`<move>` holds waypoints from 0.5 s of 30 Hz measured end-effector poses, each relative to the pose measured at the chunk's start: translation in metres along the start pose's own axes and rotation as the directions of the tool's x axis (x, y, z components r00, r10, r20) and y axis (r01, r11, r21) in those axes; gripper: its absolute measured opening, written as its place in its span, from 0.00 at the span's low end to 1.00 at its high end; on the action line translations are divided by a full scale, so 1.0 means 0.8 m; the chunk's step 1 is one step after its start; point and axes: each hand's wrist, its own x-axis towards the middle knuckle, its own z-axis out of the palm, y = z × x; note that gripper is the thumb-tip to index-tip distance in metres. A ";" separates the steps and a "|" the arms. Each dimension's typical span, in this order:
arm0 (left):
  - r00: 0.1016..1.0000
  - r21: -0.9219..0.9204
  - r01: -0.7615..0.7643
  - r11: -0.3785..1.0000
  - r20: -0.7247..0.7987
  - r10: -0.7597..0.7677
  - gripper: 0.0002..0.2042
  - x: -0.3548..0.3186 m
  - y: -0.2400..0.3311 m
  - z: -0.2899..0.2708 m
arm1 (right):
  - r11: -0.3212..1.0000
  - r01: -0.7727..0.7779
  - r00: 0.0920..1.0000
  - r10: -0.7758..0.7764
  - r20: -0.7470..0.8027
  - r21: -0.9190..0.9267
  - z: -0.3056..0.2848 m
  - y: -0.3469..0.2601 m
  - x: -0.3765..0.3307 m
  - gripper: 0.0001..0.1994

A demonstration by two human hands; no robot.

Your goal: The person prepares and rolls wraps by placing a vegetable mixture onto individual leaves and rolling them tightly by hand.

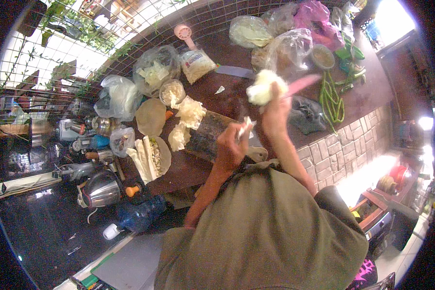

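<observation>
Left hand [229, 147] clamped on white scrap [245, 126], right hand [275, 113] on cabbage chunk [263, 87], above crowded countertop [367, 96].

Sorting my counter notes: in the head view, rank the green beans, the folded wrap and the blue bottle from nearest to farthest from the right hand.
1. Green beans, just right of the right hand.
2. Folded wrap, far left.
3. Blue bottle, lower left.

A dark brown surface [227, 104] with a brick-patterned front [343, 145] stands by a sunlit wire-grid window [58, 53]; dark floor [38, 227] below.
</observation>
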 end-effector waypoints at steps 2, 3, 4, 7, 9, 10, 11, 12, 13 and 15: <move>0.993 -0.016 -0.117 0.993 -0.004 0.117 0.07 -0.018 0.002 -0.001 | 0.967 0.178 0.981 -0.160 -0.112 0.180 -0.032 -0.017 0.051 0.20; 0.993 0.104 -0.115 0.988 0.025 0.113 0.11 -0.021 -0.015 -0.001 | 0.976 0.153 0.985 -0.137 -0.105 0.157 -0.038 -0.035 0.056 0.20; 0.991 0.205 -0.105 0.973 0.106 0.085 0.11 -0.021 -0.026 -0.004 | 0.984 0.123 0.989 -0.109 -0.103 0.133 -0.044 -0.051 0.058 0.20; 0.939 0.398 -0.107 0.911 0.342 -0.039 0.14 -0.013 -0.061 0.003 | 0.990 0.102 0.994 -0.100 -0.033 0.093 -0.059 -0.056 0.058 0.21; 0.913 0.432 -0.296 0.852 0.391 0.119 0.13 -0.013 -0.076 0.018 | 0.992 0.067 0.997 -0.062 -0.048 0.107 -0.052 -0.053 0.046 0.22; 0.887 0.445 -0.387 0.807 0.418 0.194 0.13 -0.011 -0.080 0.025 | 0.994 0.052 0.998 -0.048 -0.044 0.101 -0.056 -0.048 0.041 0.23; 0.875 0.479 -0.417 0.773 0.442 0.198 0.12 -0.012 -0.080 0.029 | 0.995 0.037 0.999 -0.033 -0.042 0.094 -0.060 -0.041 0.035 0.23; 0.863 0.511 -0.445 0.735 0.463 0.200 0.12 -0.015 -0.079 0.033 | 0.996 0.021 0.999 -0.017 -0.039 0.087 -0.064 -0.034 0.029 0.23; 0.854 0.546 -0.468 0.695 0.483 0.194 0.11 -0.020 -0.080 0.036 | 0.993 0.002 1.000 -0.002 0.004 0.117 -0.065 -0.031 0.023 0.23; 0.848 0.569 -0.482 0.667 0.494 0.192 0.10 -0.033 -0.079 0.045 | 0.994 -0.053 0.999 0.054 -0.006 0.092 -0.078 -0.021 0.019 0.22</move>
